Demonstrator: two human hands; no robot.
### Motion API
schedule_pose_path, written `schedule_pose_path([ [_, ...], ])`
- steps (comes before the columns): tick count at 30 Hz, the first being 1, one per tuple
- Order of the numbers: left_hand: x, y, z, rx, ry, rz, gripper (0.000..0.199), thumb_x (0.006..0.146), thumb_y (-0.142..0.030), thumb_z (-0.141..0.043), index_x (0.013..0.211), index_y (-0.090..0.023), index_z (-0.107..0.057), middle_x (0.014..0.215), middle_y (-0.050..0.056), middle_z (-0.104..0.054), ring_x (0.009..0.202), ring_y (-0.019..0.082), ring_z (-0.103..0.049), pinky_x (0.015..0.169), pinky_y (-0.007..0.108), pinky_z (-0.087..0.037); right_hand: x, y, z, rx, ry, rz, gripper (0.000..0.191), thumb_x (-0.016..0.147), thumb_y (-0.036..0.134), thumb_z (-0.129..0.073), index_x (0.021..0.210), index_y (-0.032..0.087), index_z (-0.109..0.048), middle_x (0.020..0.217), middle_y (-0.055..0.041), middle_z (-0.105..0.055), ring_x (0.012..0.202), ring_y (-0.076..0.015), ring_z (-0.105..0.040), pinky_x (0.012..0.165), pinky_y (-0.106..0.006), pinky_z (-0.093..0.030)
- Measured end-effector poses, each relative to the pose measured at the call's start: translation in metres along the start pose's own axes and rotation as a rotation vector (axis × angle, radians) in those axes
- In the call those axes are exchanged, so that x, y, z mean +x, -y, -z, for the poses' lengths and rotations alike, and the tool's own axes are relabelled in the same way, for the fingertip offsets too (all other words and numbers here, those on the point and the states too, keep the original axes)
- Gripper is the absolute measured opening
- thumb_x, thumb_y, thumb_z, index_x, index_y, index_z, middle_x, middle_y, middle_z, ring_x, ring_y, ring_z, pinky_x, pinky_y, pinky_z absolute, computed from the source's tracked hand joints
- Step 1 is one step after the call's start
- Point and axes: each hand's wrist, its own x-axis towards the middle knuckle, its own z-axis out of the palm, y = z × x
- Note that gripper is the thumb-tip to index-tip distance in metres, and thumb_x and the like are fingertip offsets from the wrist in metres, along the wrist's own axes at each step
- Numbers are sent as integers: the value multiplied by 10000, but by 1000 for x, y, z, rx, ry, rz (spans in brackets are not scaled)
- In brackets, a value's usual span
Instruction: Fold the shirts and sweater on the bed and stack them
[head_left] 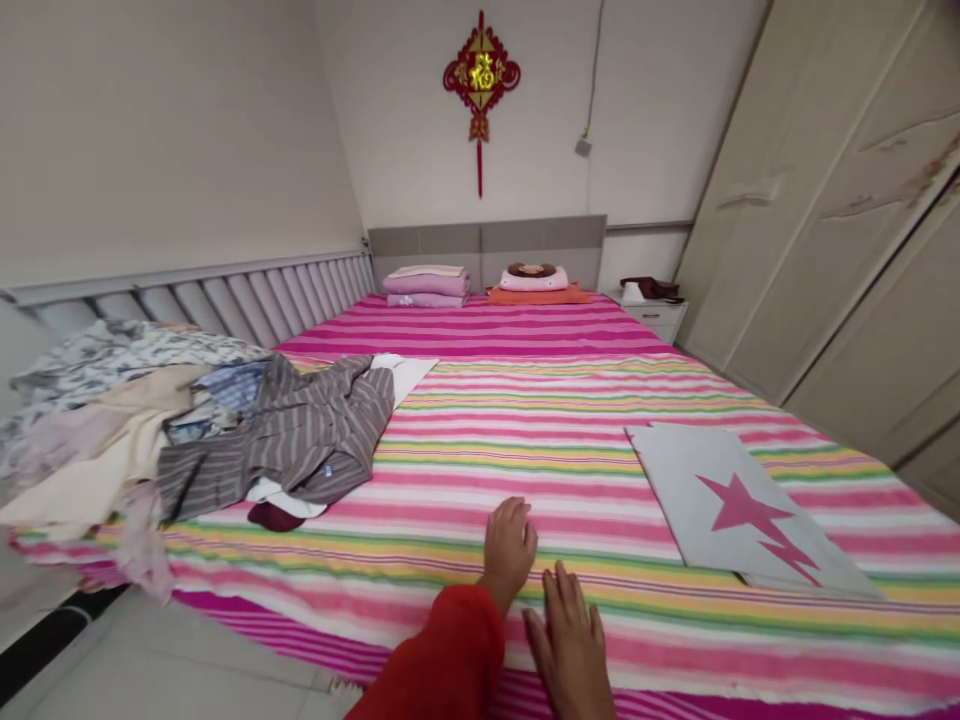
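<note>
My left hand [510, 543], in a red sleeve [450, 655], is over the near part of the striped bedsheet [480, 440] with nothing in it. Its fingers point forward, slightly bent, and the thumb stands apart. Just to the right and nearer, my right hand [571, 640] lies over the sheet's near edge, fingers stretched out and holding nothing. To the right of both hands rests a flat, light grey folded piece [675, 490] with a pink star and bolt on it. Left of my hands lies a grey striped shirt [315, 420], crumpled.
Loose clothes [127, 420] are heaped on the bed's left side by the slatted rail [262, 295]. Folded pink bedding [427, 285] and an orange folded piece [536, 295] sit by the headboard [540, 245]. A nightstand [660, 318] and wardrobe [795, 220] stand at right.
</note>
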Motion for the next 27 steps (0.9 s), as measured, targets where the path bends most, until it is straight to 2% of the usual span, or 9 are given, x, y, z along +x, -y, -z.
schedule_pose_path([
  [3, -10, 21, 13, -123, 79, -44, 406, 811, -166, -534, 1201, -229, -629, 1274, 100, -644, 1220, 242, -557, 1060, 500, -449, -10, 13, 7, -8, 89, 131, 547, 959, 457, -360, 1457, 249, -449, 1530, -100, -404, 1425, -323, -340, 1097, -577, -339],
  [5, -12, 45, 40, -154, 65, -49, 418, 793, -162, -526, 1191, -226, -637, 1265, 100, -650, 1202, 231, -570, 1052, 489, -461, -13, 11, 12, -19, 102, 186, 535, 960, 431, -368, 1460, 257, -444, 1526, -85, -412, 1424, -312, -344, 1103, -567, -341],
  [7, -9, 75, 82, -93, -51, 2, 413, 786, -141, -485, 1156, -214, -653, 1242, 108, -657, 1192, 238, -572, 1047, 504, -458, -14, 8, 13, -42, 91, 197, 536, 964, 431, -357, 1461, 250, -442, 1523, -79, -416, 1424, -304, -347, 1108, -557, -345],
  [11, -4, 136, 188, 233, -330, 181, 388, 797, -132, -432, 1094, -191, -674, 1260, 131, -620, 1222, 278, -537, 1054, 527, -426, -13, 2, -2, -88, 36, 170, 540, 957, 440, -337, 1440, 241, -478, 1506, -74, -443, 1411, -313, -370, 1099, -568, -356],
  [14, -10, 169, 252, 518, -387, 325, 431, 803, -144, -446, 1185, -156, -646, 1441, 195, -467, 1336, 369, -411, 1025, 601, -390, -11, 2, -11, -95, 4, 158, 544, 946, 444, -340, 1418, 234, -509, 1498, -70, -452, 1404, -325, -378, 1088, -579, -367],
  [16, -15, 184, 279, 636, -366, 393, 442, 812, -157, -455, 1215, -167, -638, 1486, 203, -419, 1372, 408, -343, 987, 634, -378, -10, 3, -9, -95, 21, 154, 551, 942, 449, -341, 1416, 225, -513, 1497, -69, -452, 1403, -326, -380, 1086, -574, -373],
  [19, -12, 193, 300, 690, -287, 430, 377, 838, -190, -434, 1115, -204, -690, 1387, 167, -548, 1358, 393, -365, 997, 630, -342, -8, 7, 3, -86, 60, 143, 548, 941, 439, -348, 1414, 220, -516, 1486, -71, -465, 1396, -321, -393, 1089, -560, -376],
  [22, 6, 184, 305, 587, -236, 389, 357, 842, -199, -403, 1008, -215, -718, 1155, 130, -697, 1222, 347, -515, 1022, 618, -316, -7, 11, 12, -70, 66, 136, 536, 935, 443, -370, 1402, 235, -530, 1471, -70, -487, 1386, -315, -412, 1085, -552, -384],
  [27, 40, 138, 276, 365, -224, 218, 382, 851, -223, -383, 1036, -180, -714, 1008, 107, -736, 987, 273, -638, 924, 447, -466, -8, 11, 12, -58, 25, 143, 531, 929, 442, -388, 1398, 239, -533, 1459, -79, -507, 1375, -314, -429, 1077, -544, -396],
])
